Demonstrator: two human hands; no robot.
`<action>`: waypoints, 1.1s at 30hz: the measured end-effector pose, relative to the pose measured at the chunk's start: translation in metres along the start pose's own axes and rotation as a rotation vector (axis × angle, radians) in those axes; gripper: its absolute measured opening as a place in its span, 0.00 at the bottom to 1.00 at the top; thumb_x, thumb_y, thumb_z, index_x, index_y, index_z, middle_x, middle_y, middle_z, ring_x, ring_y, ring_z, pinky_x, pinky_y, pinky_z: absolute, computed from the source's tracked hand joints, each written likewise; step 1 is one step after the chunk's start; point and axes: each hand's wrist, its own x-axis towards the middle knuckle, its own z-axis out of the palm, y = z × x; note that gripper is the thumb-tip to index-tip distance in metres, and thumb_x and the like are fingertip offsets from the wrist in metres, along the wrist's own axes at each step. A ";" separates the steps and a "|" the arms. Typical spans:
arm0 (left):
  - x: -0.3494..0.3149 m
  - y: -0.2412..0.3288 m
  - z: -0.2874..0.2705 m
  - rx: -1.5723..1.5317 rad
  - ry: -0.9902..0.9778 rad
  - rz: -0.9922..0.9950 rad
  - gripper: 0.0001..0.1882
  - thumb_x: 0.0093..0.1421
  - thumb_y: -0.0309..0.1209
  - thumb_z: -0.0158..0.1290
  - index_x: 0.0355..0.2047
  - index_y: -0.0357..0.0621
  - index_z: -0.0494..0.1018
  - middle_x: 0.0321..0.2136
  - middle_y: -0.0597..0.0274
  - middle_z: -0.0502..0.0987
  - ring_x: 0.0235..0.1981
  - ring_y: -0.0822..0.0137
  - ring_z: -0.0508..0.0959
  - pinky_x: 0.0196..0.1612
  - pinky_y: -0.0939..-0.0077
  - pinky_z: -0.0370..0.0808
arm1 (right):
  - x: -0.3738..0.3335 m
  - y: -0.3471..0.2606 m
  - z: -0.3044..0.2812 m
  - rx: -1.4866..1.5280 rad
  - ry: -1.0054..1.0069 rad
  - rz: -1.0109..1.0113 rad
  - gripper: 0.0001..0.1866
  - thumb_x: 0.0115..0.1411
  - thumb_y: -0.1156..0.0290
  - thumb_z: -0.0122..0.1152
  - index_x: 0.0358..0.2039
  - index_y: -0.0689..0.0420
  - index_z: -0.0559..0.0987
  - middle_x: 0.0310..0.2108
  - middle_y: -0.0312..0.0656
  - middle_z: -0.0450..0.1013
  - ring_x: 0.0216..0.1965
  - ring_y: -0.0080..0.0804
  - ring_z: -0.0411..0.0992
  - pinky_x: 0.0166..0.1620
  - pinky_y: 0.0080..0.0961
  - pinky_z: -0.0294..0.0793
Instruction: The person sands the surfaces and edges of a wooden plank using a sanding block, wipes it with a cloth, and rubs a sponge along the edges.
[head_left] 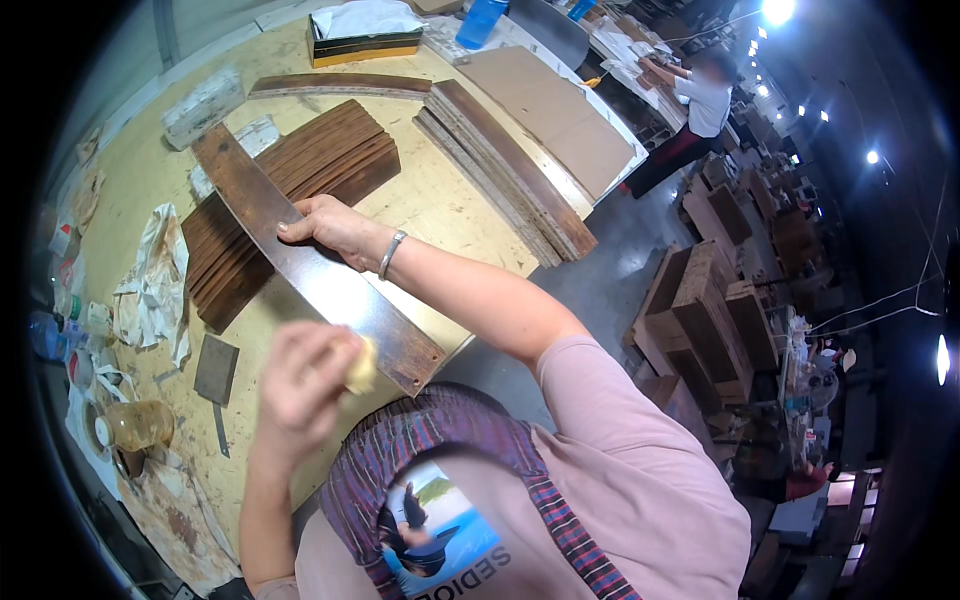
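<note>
A long, slightly curved brown wooden slat point(333, 283) lies slanted across a stack of similar slats point(330, 150), its near end close to my body. Two small holes show at that near end, and light glares off its middle. My right hand point(338, 230), with a metal bracelet at the wrist, grips the slat's right edge, thumb on the upper face. Motion blurs my left hand point(305, 385), which is closed around a pale yellow wad point(362, 366), sponge or cloth, at the slat's left edge near its lower end. Whether the wad touches the surface I cannot tell.
On the yellowish table point(480, 180) lie more slats point(515, 170), a flat cardboard sheet point(550, 110), a crumpled white cloth point(152, 285), a putty knife point(215, 368) and a jar of amber liquid point(138, 427). An open box point(365, 45) stands at the back. Another person point(700, 105) works beyond.
</note>
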 end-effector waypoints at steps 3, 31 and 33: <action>-0.001 0.013 0.010 -0.003 -0.087 0.037 0.26 0.39 0.16 0.58 0.43 0.41 0.77 0.43 0.55 0.77 0.41 0.51 0.75 0.44 0.60 0.75 | -0.006 -0.005 0.003 -0.032 -0.002 0.029 0.07 0.59 0.75 0.62 0.36 0.64 0.81 0.31 0.38 0.78 0.33 0.23 0.73 0.39 0.21 0.73; -0.066 -0.128 -0.111 -0.211 0.714 -0.687 0.26 0.55 0.18 0.59 0.55 0.34 0.71 0.46 0.58 0.75 0.46 0.69 0.75 0.50 0.76 0.73 | -0.079 0.020 -0.022 -0.171 -0.213 0.092 0.26 0.66 0.58 0.56 0.56 0.65 0.71 0.49 0.39 0.73 0.48 0.22 0.70 0.54 0.25 0.69; -0.044 -0.104 -0.094 -0.425 0.772 -0.660 0.25 0.56 0.18 0.58 0.55 0.32 0.69 0.46 0.56 0.75 0.45 0.68 0.75 0.50 0.77 0.73 | -0.071 0.014 -0.012 -0.219 -0.052 0.128 0.26 0.70 0.48 0.43 0.46 0.60 0.75 0.37 0.36 0.75 0.37 0.20 0.70 0.44 0.23 0.73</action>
